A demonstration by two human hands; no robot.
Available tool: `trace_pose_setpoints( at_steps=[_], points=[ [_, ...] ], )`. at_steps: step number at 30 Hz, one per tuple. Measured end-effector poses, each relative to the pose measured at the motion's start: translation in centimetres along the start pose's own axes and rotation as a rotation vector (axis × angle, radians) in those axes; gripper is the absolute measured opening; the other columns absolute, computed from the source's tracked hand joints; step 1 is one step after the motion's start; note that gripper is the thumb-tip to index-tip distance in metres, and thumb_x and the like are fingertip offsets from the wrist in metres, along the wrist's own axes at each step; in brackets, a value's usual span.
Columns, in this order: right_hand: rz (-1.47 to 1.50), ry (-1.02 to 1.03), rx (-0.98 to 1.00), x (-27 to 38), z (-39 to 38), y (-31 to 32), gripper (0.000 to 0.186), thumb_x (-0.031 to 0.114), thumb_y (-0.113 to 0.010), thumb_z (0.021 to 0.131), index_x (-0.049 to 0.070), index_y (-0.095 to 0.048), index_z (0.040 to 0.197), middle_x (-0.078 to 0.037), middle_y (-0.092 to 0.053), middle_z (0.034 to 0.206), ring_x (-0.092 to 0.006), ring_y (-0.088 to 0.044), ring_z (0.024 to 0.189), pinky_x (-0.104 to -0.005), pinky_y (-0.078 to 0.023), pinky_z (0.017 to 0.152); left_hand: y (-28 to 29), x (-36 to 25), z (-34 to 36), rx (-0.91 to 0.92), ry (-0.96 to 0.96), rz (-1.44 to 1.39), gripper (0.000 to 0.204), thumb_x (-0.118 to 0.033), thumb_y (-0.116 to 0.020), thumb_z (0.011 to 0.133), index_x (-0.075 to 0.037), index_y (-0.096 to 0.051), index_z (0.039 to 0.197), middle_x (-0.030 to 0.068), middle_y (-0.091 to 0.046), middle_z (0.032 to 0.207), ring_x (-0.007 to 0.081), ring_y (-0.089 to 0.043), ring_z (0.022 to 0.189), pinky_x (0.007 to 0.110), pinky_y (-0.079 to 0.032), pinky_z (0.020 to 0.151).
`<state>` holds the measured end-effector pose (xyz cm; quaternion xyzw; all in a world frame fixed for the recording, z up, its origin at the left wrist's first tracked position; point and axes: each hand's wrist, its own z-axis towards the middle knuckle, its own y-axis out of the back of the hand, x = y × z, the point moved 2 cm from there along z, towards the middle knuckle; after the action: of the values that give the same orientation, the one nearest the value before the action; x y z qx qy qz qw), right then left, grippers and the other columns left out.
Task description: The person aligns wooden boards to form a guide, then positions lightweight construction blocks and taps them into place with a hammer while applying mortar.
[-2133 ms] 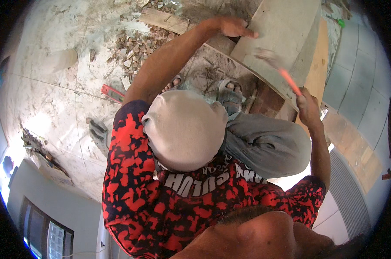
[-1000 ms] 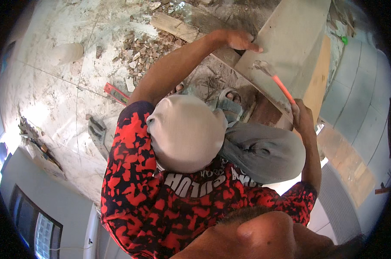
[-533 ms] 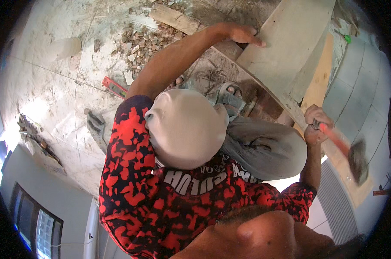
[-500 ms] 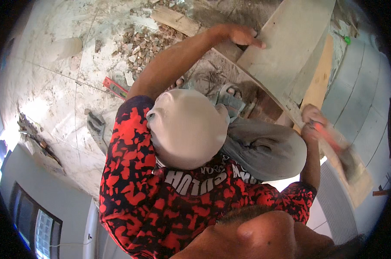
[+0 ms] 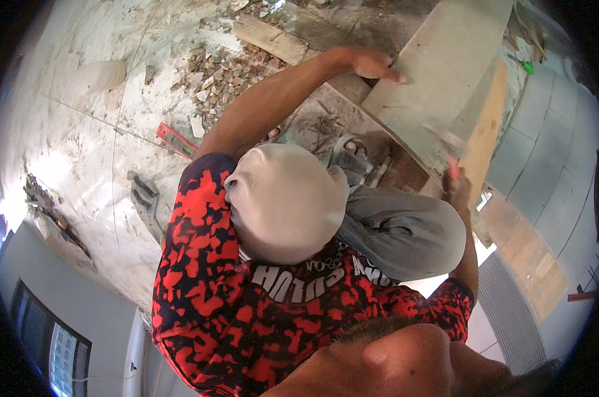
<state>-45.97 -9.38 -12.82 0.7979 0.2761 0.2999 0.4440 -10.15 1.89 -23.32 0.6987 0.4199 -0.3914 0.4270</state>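
Note:
My left hand grips the left edge of a wide pale grey board, thumb on its top face. The other fingers are partly hidden. Near the board's right side, my right hand is closed round a tool with a red handle. The tool's far end is smeared by motion over the board, so its kind cannot be made out. Beside the board runs a yellowish wooden strip. My bent knee in pale cloth and my grey-trousered leg are close below.
Broken tile pieces lie on the dusty floor near a short wooden plank. A red spirit level is left of my knee, with a grey-handled tool below it. Grey tiles cover the right side.
My right hand has swung the red-handled tool up and left, from beyond the board's near end to over its face. My left hand stays almost in place on the board.

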Motion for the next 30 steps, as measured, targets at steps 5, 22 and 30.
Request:
trace_pose_setpoints(
  at_steps=[5, 22, 30],
  points=[
    [0.022, 0.041, 0.122, 3.3, -0.1, -1.2, 0.037, 0.039, -0.044, 0.091, 0.005, -0.052, 0.104, -0.021, -0.060, 0.081, -0.0394, -0.060, 0.075, -0.0428, -0.047, 0.064, -1.3, 2.9, 2.0, -0.138, -0.015, -0.042, 0.082, -0.069, -0.044, 0.079, 0.005, -0.055, 0.114, 0.0226, -0.056, 0.114, 0.0315, -0.052, 0.109, 0.040, -0.038, 0.094],
    [0.017, 0.110, 0.011, 4.8, 1.4, 0.8, 0.028, 0.030, -0.046, 0.090, 0.005, -0.054, 0.100, -0.016, -0.062, 0.085, -0.0333, -0.059, 0.081, -0.0407, -0.046, 0.070, 0.1, 0.3, 1.3, 0.091, 0.040, 0.018, 0.077, -0.068, -0.046, 0.079, -0.001, -0.055, 0.116, 0.0171, -0.059, 0.109, 0.0262, -0.055, 0.102, 0.039, -0.045, 0.086],
    [0.304, 0.434, -0.043, 4.8, 2.9, 1.9, 0.031, 0.033, -0.048, 0.091, 0.005, -0.053, 0.103, -0.017, -0.061, 0.075, -0.0383, -0.060, 0.074, -0.0432, -0.046, 0.063, -0.2, 2.5, 0.8, 0.005, 0.130, 0.008, 0.081, -0.069, -0.045, 0.078, 0.001, -0.053, 0.118, 0.0171, -0.057, 0.114, 0.0287, -0.053, 0.106, 0.040, -0.042, 0.089]
  ],
)
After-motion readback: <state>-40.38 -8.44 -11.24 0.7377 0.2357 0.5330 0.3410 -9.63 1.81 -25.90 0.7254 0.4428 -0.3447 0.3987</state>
